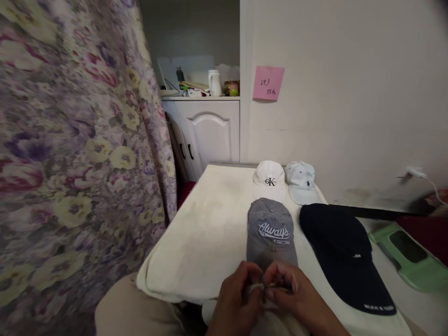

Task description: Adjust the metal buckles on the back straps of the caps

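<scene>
My left hand (238,298) and my right hand (294,295) meet at the near edge of the table, fingers bent and thumbs pressed in. Between them they pinch a small strap-like part of a pale beige cloth item (278,322), mostly hidden by the hands and the frame's lower edge. Just beyond the fingertips lies a grey cap (271,221) with white "Always" lettering. Farther back sit a white cap (269,173) marked CK and a pale blue cap (301,179). On the right rests a dark navy cap (345,252), its brim toward me.
A cream cloth (203,224) covers the table. Flowered curtains (80,163) hang close on the left. A white cabinet (213,128) stands behind, with a white jug (214,83) on top. At the right is a green plastic stool (402,252).
</scene>
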The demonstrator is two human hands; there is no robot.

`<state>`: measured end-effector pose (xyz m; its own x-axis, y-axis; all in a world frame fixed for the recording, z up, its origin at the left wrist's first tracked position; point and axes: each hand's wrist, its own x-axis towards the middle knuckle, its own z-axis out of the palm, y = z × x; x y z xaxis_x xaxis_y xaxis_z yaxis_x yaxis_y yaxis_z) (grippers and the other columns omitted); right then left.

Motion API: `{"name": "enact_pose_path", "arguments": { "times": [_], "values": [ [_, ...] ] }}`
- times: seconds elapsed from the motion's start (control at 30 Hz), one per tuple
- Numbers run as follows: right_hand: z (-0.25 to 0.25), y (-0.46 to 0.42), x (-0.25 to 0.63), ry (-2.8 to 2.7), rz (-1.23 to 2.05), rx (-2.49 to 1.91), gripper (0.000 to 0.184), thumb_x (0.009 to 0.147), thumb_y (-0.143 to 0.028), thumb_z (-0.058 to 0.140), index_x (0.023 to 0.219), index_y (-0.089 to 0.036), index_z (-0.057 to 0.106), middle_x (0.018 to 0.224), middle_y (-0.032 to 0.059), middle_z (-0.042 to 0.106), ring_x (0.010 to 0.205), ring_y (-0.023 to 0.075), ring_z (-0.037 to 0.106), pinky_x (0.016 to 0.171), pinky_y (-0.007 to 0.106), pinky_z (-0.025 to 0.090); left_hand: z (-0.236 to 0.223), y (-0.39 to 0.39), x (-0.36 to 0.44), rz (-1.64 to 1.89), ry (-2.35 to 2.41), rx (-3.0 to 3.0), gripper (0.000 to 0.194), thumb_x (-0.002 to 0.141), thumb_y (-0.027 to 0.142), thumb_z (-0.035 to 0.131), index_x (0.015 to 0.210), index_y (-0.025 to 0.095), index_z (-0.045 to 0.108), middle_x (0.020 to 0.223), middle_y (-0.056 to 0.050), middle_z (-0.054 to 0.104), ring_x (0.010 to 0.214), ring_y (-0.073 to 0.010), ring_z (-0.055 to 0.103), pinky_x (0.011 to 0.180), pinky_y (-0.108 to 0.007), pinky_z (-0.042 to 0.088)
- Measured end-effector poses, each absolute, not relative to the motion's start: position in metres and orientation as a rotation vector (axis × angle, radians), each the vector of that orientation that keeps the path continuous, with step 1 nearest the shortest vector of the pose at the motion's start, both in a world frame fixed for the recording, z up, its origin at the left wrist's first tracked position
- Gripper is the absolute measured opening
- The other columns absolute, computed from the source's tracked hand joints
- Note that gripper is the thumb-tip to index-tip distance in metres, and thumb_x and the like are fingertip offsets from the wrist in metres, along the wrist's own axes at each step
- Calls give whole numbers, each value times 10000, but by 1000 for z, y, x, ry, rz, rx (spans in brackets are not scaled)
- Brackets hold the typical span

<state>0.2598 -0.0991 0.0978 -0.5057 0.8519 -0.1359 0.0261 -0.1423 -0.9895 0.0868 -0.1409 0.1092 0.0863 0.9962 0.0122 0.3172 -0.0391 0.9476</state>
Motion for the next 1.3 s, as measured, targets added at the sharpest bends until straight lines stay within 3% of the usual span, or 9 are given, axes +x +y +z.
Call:
{"name": "enact_pose_path", "arguments": {
  "times": [0.53,0.73,0.87,1.0,1.3],
  "values": [
    [97,-100,263,-1560,1655,-1018,82,725,-190,628,769,-216,565,710,-24,584,702,176,546,641,306,402,107,-140,93,1016,1364,1537,129,802,157,535,904,213,591,842,-9,646,779,-186,585,718,-296,438],
    [97,-103,255,-1644,1465,-1132,127,725,-134,603,746,-223,515,700,-34,541,684,165,496,614,290,386,106,-144,92,1013,1335,1616,73,882,222,528,919,223,591,833,-6,666,764,-181,602,703,-286,457],
    [98,-97,261,-1452,1708,-926,187,733,-250,701,786,-213,525,694,-50,503,641,137,452,587,271,336,111,-148,89,1041,1306,1725,211,791,183,631,996,219,597,952,-35,662,878,-213,632,789,-322,490],
    [100,-93,267,-1373,1875,-826,261,740,-330,771,819,-198,560,683,-54,511,600,112,421,553,254,289,112,-150,88,994,1323,1775,308,724,119,651,1009,229,612,942,-35,690,844,-217,660,757,-326,510],
    [119,-96,264,-1509,1814,-882,145,699,-181,675,797,-186,569,702,-45,524,640,116,413,572,257,277,102,-151,84,1014,1374,2191,322,763,109,642,1051,238,581,896,-42,726,782,-213,715,682,-297,560]
  ]
}}
